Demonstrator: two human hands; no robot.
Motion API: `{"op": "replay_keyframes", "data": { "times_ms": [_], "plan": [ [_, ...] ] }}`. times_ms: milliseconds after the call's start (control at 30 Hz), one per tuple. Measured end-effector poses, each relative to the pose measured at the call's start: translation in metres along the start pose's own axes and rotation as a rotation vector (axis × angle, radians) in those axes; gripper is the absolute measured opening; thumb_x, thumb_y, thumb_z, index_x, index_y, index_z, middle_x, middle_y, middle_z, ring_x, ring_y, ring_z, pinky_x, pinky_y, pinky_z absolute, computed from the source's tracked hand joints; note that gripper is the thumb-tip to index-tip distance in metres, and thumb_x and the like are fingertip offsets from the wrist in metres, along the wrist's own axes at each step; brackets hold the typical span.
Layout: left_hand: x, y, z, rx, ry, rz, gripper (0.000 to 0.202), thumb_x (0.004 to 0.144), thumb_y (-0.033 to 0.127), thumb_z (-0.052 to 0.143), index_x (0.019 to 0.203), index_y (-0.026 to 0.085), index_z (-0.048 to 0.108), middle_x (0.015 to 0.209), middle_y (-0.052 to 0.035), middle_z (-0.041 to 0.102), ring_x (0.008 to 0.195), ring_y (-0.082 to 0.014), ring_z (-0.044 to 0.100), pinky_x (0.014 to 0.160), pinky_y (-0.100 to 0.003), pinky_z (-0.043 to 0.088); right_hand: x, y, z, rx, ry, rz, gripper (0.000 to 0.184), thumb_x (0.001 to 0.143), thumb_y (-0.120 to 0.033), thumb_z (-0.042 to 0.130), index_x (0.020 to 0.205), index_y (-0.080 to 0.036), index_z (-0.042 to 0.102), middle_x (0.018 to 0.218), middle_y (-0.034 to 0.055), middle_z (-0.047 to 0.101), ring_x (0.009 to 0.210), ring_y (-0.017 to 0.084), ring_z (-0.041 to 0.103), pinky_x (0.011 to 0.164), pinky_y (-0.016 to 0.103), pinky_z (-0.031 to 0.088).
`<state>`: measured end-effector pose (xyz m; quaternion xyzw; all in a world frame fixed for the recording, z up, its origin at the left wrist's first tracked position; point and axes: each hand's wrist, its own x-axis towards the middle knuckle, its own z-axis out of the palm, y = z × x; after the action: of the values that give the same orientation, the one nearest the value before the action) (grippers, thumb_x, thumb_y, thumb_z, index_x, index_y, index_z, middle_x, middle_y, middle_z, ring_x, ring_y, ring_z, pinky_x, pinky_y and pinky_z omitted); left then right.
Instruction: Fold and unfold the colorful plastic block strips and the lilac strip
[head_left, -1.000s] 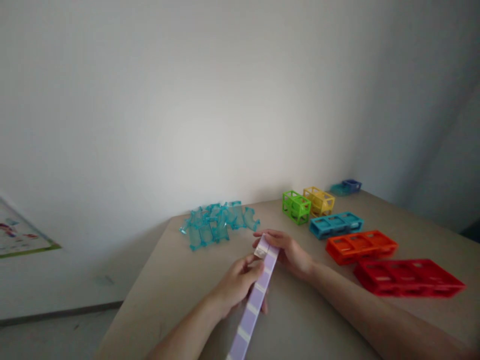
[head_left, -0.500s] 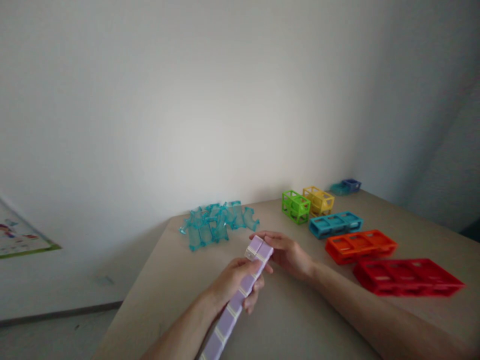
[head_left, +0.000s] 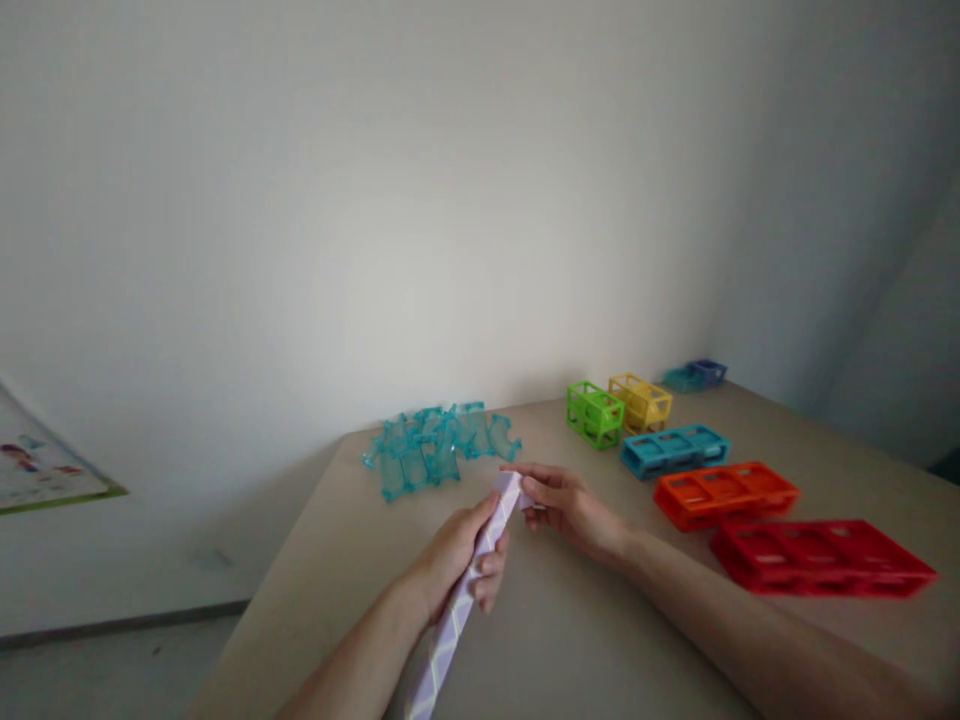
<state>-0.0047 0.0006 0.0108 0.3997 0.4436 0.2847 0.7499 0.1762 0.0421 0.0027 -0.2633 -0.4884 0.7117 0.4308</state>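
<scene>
A long lilac block bar [head_left: 457,610] runs from the table's near edge up to the middle of the table [head_left: 600,650]. My left hand [head_left: 454,555] is wrapped round its upper part. My right hand [head_left: 566,505] pinches the bar's far tip with thumb and fingers. A pile of clear teal curved pieces [head_left: 435,450] lies just beyond the hands.
To the right lie frame blocks in a row: green [head_left: 594,413], yellow [head_left: 640,400], blue [head_left: 673,449], orange [head_left: 724,493] and a long red one [head_left: 821,556]. A small dark blue and teal piece [head_left: 694,375] sits at the far corner. A white wall stands behind.
The lilac bar has been rolled about its length and its near end has swung left. Both hands keep hold of it; my right hand has shifted slightly left at the tip.
</scene>
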Motion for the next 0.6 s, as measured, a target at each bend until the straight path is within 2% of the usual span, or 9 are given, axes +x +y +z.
{"op": "replay_keyframes", "data": {
  "times_ms": [133,300,467,600],
  "plan": [
    [0.002,0.001,-0.005,-0.024,-0.081,-0.01,0.058,0.077,0.076,0.045,0.061,0.02,0.049,0.037,0.0097,0.034,0.026,-0.0071,0.027,0.03,-0.021,0.037,0.0,0.002,-0.002,-0.053,-0.02,-0.028,0.05,0.069,-0.044,0.08,0.111,-0.02,0.071,0.084,0.0025,0.067,0.069,0.013,0.054,0.064,0.024,0.041],
    [0.004,-0.002,-0.007,-0.097,-0.177,-0.099,0.055,0.087,0.067,0.039,0.059,0.02,0.048,0.036,0.009,0.033,0.024,-0.0073,0.023,0.028,-0.021,0.037,0.005,0.005,-0.012,-0.13,-0.039,-0.215,0.055,0.063,-0.036,0.084,0.113,-0.025,0.066,0.1,0.0038,0.068,0.087,0.02,0.059,0.074,0.028,0.044],
    [0.003,-0.002,-0.004,-0.158,-0.276,-0.13,0.058,0.09,0.065,0.031,0.058,0.02,0.048,0.036,0.0078,0.033,0.024,-0.0079,0.021,0.026,-0.022,0.037,0.004,0.003,-0.017,-0.246,-0.078,-0.325,0.046,0.072,-0.031,0.078,0.116,-0.027,0.065,0.103,0.0037,0.067,0.092,0.02,0.059,0.08,0.032,0.045],
    [-0.002,0.001,-0.007,-0.192,-0.376,-0.161,0.06,0.092,0.064,0.028,0.057,0.02,0.049,0.035,0.0074,0.033,0.022,-0.0079,0.02,0.025,-0.022,0.038,-0.002,-0.001,-0.016,-0.425,-0.018,-0.446,0.043,0.078,-0.035,0.074,0.12,-0.026,0.064,0.11,0.0059,0.065,0.095,0.023,0.059,0.083,0.036,0.046]
  ]
}}
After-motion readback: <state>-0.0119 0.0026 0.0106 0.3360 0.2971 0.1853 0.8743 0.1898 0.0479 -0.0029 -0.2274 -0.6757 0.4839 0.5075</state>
